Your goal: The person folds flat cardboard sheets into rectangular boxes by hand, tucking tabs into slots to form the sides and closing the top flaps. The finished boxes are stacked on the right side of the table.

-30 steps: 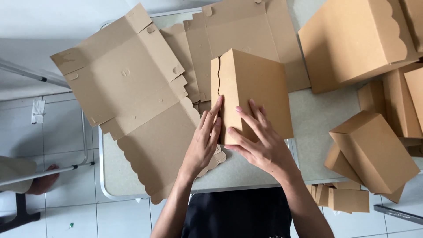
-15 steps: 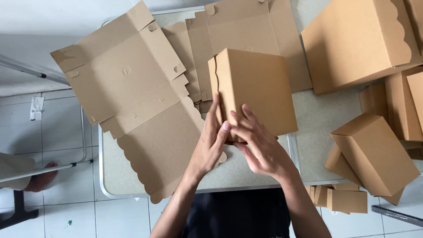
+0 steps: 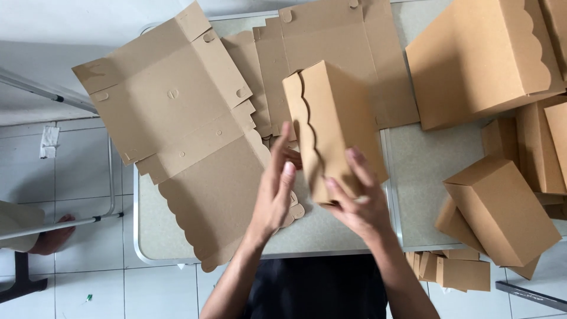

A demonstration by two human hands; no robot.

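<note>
A folded brown cardboard box [image 3: 336, 118] with a scalloped flap edge is lifted and tilted above the table. My right hand [image 3: 357, 204] grips its near end, fingers wrapped up the side. My left hand [image 3: 276, 192] is beside the box on its left, fingers straight and apart; whether it touches the box is unclear. Under my left hand lies a large flat unfolded cardboard sheet [image 3: 177, 124] with a scalloped edge.
More flat sheets [image 3: 336, 41] lie at the back of the grey table [image 3: 425, 177]. Finished boxes are stacked on the right: a big one [image 3: 484, 59] and a smaller one [image 3: 502, 210]. A person's foot [image 3: 53, 239] rests on the tiled floor at left.
The box has been turned so its scalloped flap side now faces me and it stands more tilted. My left hand has come off the box and spread out.
</note>
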